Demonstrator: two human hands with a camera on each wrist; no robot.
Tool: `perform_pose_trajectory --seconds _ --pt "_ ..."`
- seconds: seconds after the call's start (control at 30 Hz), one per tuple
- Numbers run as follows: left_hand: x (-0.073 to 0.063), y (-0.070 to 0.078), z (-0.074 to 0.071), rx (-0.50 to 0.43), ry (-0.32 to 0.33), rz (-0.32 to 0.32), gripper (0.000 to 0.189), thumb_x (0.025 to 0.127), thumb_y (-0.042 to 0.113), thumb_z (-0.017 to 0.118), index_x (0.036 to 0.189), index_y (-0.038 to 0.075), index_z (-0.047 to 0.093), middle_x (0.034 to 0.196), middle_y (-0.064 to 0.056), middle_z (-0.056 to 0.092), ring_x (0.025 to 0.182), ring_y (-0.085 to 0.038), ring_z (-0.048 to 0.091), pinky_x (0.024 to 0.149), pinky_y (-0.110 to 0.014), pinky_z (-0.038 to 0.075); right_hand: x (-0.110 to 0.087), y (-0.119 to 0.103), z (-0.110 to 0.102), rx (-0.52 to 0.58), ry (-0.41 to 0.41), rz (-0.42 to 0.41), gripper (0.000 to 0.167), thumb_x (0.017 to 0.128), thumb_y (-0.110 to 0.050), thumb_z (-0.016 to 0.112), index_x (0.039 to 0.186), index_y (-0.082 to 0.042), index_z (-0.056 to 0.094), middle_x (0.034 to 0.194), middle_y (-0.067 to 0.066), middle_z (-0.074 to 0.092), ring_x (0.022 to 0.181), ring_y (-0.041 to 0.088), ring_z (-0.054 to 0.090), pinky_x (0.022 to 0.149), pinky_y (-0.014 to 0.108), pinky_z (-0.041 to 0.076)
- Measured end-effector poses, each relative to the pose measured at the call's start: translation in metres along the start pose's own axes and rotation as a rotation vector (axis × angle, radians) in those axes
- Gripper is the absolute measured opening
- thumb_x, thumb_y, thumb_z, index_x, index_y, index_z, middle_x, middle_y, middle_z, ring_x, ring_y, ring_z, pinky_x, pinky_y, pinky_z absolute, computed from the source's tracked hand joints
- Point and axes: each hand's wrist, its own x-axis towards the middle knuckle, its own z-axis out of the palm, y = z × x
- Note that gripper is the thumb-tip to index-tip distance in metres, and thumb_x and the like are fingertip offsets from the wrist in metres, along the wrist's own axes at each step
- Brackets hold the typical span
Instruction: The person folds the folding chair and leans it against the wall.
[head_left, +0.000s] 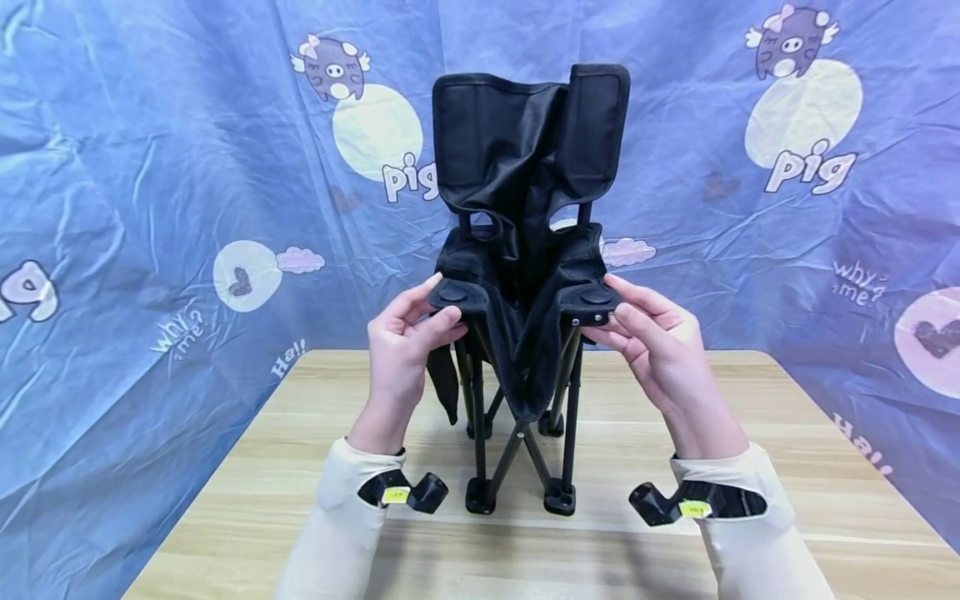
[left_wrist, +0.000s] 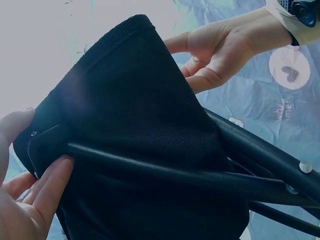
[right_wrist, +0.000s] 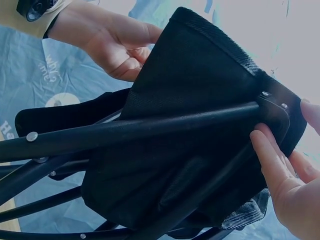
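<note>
A small black folding camp chair (head_left: 517, 342) stands upright on the table, partly folded, its fabric seat sagging into a deep V. At the chair's front left corner, my left hand (head_left: 401, 333) pinches the fabric and frame end between thumb and fingers. My right hand (head_left: 663, 346) grips the front right corner the same way, near two small rivets. From beneath, the left wrist view shows left fingertips (left_wrist: 62, 167) under the corner bracket, by a dark tube. The right wrist view has right fingertips (right_wrist: 262, 137) against the other bracket (right_wrist: 275, 117).
Crossed metal legs (head_left: 521, 450) end in black plastic feet (head_left: 558, 497) on the light wooden table (head_left: 300, 475). A black strap-like flap (head_left: 444, 383) hangs at the chair's left. Behind the table hangs a blue cloth (head_left: 150, 167) printed with pigs and words.
</note>
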Motion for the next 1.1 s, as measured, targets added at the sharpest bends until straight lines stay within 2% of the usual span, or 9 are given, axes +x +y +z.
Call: perform_pose_trajectory --seconds 0.07,0.23,0.4,0.47,0.63,0.8,1.1 --pt "0.000 -0.001 0.002 -0.007 -0.007 0.005 0.072 0.076 0.015 0.088 0.128 -0.019 0.051 0.096 -0.005 0.073 0.077 -0.017 0.072 0.069 -0.033 0.063 0.001 0.001 0.001 0.003 -0.001 0.000 0.030 0.098 0.009 0.050 0.125 0.007 0.064 0.121 0.020 0.066 0.102 0.028 0.070 0.089 0.039 0.058" --pt "0.000 0.000 0.008 -0.034 -0.017 0.011 0.054 0.079 -0.002 0.080 0.126 -0.016 0.056 0.094 -0.006 0.072 0.077 -0.017 0.071 0.069 -0.034 0.063 0.003 0.003 0.002 0.028 -0.009 -0.005 0.030 0.098 0.009 0.051 0.125 0.007 0.064 0.121 0.021 0.066 0.102 0.029 0.070 0.089 0.039 0.058" --pt "0.000 0.000 0.013 -0.044 -0.026 0.013 0.067 0.075 0.015 0.089 0.125 -0.016 0.057 0.094 -0.006 0.072 0.077 -0.018 0.072 0.069 -0.035 0.063 0.004 0.003 0.005 0.035 -0.015 -0.002 0.030 0.098 0.009 0.052 0.125 0.007 0.065 0.119 0.020 0.066 0.101 0.029 0.070 0.088 0.040 0.058" --pt "0.000 0.000 0.014 -0.046 -0.030 0.011 0.069 0.074 0.016 0.089 0.125 -0.016 0.058 0.095 -0.007 0.072 0.077 -0.018 0.072 0.069 -0.035 0.063 0.004 0.003 0.006 0.036 -0.018 0.001 0.030 0.098 0.009 0.052 0.125 0.007 0.065 0.119 0.020 0.067 0.100 0.029 0.070 0.088 0.040 0.058" --pt "0.000 0.001 0.017 -0.029 -0.035 0.004 0.055 0.080 0.001 0.081 0.126 -0.016 0.057 0.095 -0.008 0.071 0.078 -0.018 0.072 0.070 -0.036 0.063 0.005 0.003 0.008 0.036 -0.020 0.006 0.030 0.098 0.007 0.053 0.125 0.006 0.065 0.120 0.021 0.066 0.101 0.029 0.070 0.088 0.040 0.058" --pt "0.000 0.002 0.021 -0.014 -0.042 -0.002 0.054 0.082 -0.001 0.078 0.128 -0.018 0.054 0.096 -0.008 0.072 0.079 -0.017 0.072 0.071 -0.036 0.062 0.006 0.003 0.011 0.022 -0.016 0.012 0.029 0.098 0.007 0.054 0.125 0.005 0.065 0.121 0.020 0.066 0.101 0.029 0.070 0.088 0.040 0.058" --pt "0.000 0.004 0.028 0.008 -0.043 -0.024 0.045 0.083 -0.017 0.064 0.127 -0.018 0.054 0.095 -0.006 0.071 0.078 -0.016 0.072 0.072 -0.037 0.062 0.009 0.003 0.015 0.017 -0.006 0.021 0.029 0.097 0.007 0.055 0.123 0.004 0.067 0.119 0.018 0.067 0.098 0.027 0.071 0.086 0.039 0.059"
